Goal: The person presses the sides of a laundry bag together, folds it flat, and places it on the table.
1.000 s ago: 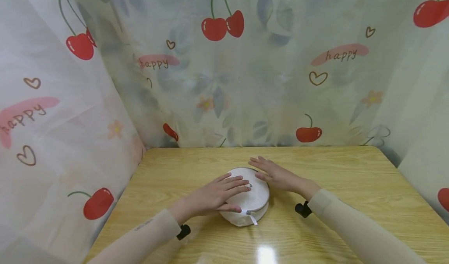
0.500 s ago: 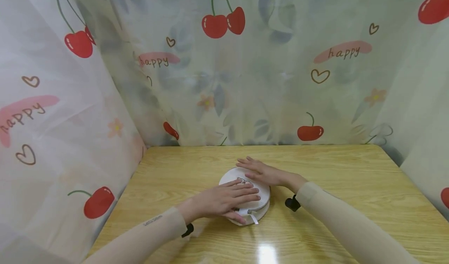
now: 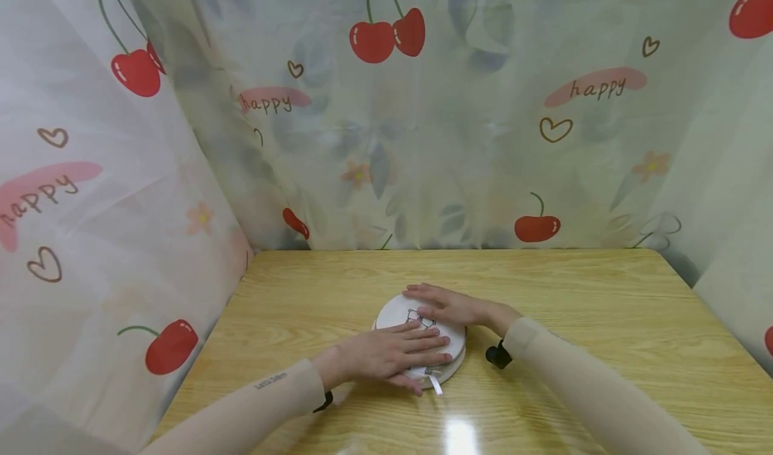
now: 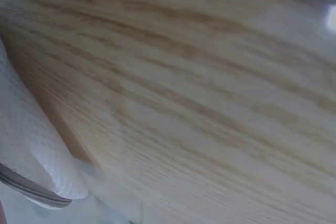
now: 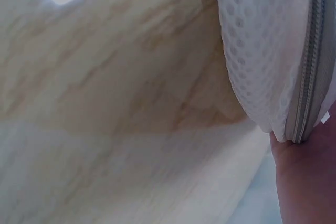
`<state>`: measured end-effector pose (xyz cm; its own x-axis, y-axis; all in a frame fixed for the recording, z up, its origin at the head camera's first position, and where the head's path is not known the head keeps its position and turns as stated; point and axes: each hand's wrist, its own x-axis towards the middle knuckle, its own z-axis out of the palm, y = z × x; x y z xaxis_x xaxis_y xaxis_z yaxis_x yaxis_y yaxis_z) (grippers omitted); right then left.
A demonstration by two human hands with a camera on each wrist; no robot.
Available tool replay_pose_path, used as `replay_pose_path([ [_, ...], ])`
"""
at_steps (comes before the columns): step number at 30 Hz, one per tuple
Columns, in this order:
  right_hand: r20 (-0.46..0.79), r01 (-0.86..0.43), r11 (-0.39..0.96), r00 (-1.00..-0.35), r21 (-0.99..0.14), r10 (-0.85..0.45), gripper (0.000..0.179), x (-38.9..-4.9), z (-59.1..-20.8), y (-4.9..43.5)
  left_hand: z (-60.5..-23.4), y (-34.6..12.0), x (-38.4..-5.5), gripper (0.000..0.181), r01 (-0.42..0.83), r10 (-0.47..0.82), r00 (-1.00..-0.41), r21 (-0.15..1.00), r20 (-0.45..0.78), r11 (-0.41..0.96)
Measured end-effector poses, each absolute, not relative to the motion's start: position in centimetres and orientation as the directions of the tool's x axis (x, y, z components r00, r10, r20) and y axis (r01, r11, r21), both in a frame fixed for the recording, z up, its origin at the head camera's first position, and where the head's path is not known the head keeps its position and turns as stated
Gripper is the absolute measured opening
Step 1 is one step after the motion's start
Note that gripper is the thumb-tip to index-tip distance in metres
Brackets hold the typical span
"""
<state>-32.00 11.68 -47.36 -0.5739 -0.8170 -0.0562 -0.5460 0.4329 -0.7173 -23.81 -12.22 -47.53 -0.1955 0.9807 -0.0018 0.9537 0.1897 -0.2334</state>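
Observation:
A round white mesh zip bag (image 3: pixel 391 313) lies flat near the middle of the table, a small line drawing on its top. My left hand (image 3: pixel 392 356) rests across the near left part of the bag, fingers extended and the thumb at its front edge. On the far right part of its top lies my right hand (image 3: pixel 449 307), fingers also extended. A white pull tab (image 3: pixel 436 384) hangs at the front rim. In the right wrist view, a grey zipper (image 5: pixel 311 61) runs along the bag's side, near part of my hand (image 5: pixel 303 182). The left wrist view catches only the bag's edge (image 4: pixel 39 145).
The wood-grain table (image 3: pixel 574 307) extends around the bag on all sides. A patterned curtain (image 3: pixel 459 139) with cherries and hearts stands behind it and along both sides. Light glares off the front of the tabletop.
My left hand has slid right, farther onto the bag. The right hand has come left and down onto its top. The bag looks flatter than before.

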Motion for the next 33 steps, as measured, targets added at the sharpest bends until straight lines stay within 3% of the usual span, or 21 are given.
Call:
replay_pose_path([
  [6, -0.033, -0.583, 0.423, -0.562, -0.694, -0.827, 0.053, -31.8, -47.9, 11.6, -48.2, -12.1, -23.9, 0.07, 0.969, 0.983, -0.183, -0.174, -0.015, 0.177],
  [21, -0.127, -0.675, 0.515, -0.538, -0.528, -0.834, 0.057, -31.2, -48.8, 11.4, -49.3, -11.9, -23.4, 0.063, 0.966, 0.961, -0.258, -0.053, -0.102, 0.254],
  [28, -0.103, -0.738, 0.525, -0.537, -0.423, -0.838, 0.057, -31.1, -49.5, 11.4, -49.2, -11.8, -23.4, 0.062, 0.967, 0.962, -0.253, -0.032, -0.106, 0.251],
  [33, -0.089, -0.744, 0.524, -0.54, -0.414, -0.837, 0.058, -30.9, -49.6, 11.2, -49.3, -11.9, -23.5, 0.062, 0.972, 0.967, -0.237, -0.013, -0.099, 0.237],
])
